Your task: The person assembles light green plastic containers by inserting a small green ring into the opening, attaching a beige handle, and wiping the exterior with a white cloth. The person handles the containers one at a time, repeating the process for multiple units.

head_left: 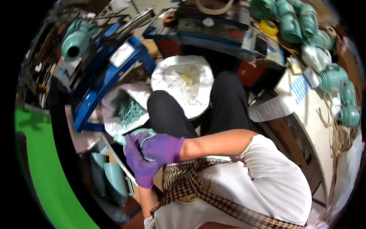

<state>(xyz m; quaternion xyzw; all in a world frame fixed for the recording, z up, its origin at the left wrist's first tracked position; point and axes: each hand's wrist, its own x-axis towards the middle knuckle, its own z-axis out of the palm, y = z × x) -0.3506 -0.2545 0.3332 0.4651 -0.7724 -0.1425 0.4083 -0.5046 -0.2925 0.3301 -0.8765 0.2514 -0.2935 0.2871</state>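
Observation:
Both of my hands wear purple gloves and meet low at the left, beside my left thigh. Between them is a pale teal plastic jug part [119, 139], mostly covered by my fingers; a spout-like end juts out to the left. My left hand [142, 166] wraps its near side with the fingers pointing up. Across its top and right side lies my right hand [162, 148], fingers curled in against it. Just below my hands, teal jug shells [115, 179] with handles lie in a box.
Ahead are a white sack [158, 78] of pale plastic scraps and another sack [108, 118] with teal trimmings. A blue metal frame [97, 91] stands at left with a teal jug [72, 42] beyond. Teal jugs [333, 78] and a yellow tape roll [268, 27] crowd the right-hand tables.

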